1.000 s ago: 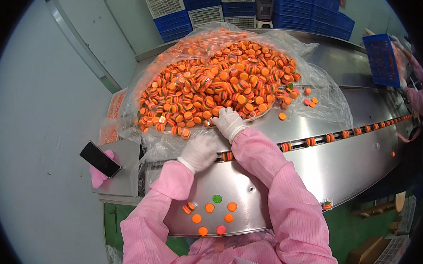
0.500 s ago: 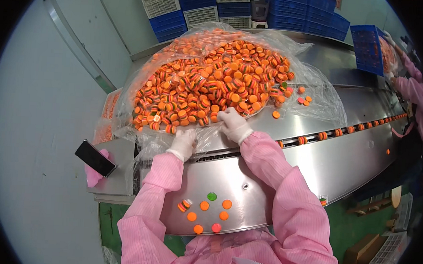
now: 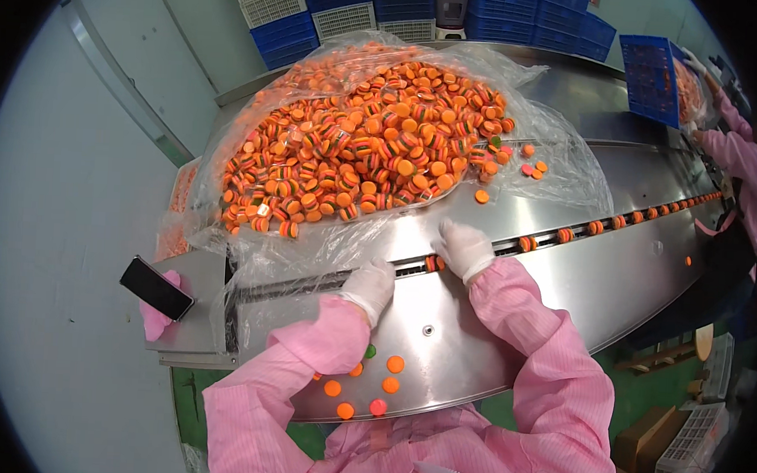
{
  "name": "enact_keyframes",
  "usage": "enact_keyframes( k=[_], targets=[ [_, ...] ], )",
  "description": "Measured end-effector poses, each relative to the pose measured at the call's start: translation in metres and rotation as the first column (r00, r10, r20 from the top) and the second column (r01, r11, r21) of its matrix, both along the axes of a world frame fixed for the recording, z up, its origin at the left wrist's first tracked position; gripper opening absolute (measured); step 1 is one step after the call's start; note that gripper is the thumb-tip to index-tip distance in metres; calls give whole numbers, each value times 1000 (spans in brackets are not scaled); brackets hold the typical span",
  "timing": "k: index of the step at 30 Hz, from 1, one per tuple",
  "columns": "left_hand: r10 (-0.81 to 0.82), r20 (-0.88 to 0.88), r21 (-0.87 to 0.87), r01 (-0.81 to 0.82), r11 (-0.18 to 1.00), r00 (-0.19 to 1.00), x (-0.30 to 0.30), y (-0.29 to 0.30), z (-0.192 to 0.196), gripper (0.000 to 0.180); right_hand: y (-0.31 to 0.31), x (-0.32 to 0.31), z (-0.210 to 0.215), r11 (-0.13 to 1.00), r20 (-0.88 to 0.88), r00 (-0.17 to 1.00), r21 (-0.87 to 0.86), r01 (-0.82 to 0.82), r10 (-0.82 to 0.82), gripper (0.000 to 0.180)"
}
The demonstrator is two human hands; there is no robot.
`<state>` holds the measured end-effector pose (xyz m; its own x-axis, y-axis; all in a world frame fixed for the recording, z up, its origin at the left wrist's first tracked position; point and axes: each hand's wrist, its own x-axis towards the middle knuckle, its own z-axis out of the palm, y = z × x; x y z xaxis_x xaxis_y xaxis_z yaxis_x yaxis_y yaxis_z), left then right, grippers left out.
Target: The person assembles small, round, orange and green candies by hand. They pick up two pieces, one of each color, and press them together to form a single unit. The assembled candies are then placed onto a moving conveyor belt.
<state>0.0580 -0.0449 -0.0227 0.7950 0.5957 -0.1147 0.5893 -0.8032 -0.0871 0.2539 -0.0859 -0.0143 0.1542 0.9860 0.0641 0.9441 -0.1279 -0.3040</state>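
My left hand [image 3: 371,288], in a white glove, is closed at the near edge of the conveyor slot [image 3: 410,270]; whatever its fingers hold is hidden. My right hand [image 3: 466,250], gloved alike, is curled over the slot farther right, its grip hidden too. Between them a striped burger-shaped gummy candy [image 3: 432,262] sits in the slot. Beyond both hands lies a big heap of the same orange, red and green candies [image 3: 357,150], on and under a clear plastic sheet [image 3: 562,156]. A row of candies standing on edge [image 3: 565,235] runs along the slot to the right.
Loose orange, green and pink discs [image 3: 378,407] lie on the steel table [image 3: 466,352] near me. A phone [image 3: 157,287] rests on pink cloth at the left. Blue and white crates [image 3: 501,16] stand behind. At the far right, another person holds a blue crate [image 3: 649,79].
Both hands have drawn back from the heap's near edge to the conveyor slot, moving right and toward me. My left sleeve now covers some of the loose discs. The view has shifted slightly.
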Motion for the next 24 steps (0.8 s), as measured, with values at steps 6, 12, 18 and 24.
enact_keyframes(
  k=[6, 12, 18, 24],
  targets=[
    [-40, 260, -195, 93, 976, 965, 21, -4, 18, 36, 77, 0, 4, 871, -12, 998, 490, -43, 56, 20],
    [37, 515, -153, 49, 987, 857, 3, 30, 24, 24, 85, 2, 5, 925, -258, 962, 379, 21, 84, 24],
    [128, 437, 193, -232, 953, 890, -18, 104, -16, 24, 17, -17, 18, 966, -542, 807, 221, -133, 235, 21],
    [120, 468, 165, -220, 961, 875, 5, 103, -26, 30, -34, 63, -20, 998, -25, 999, 47, -37, 38, 19]
  ],
)
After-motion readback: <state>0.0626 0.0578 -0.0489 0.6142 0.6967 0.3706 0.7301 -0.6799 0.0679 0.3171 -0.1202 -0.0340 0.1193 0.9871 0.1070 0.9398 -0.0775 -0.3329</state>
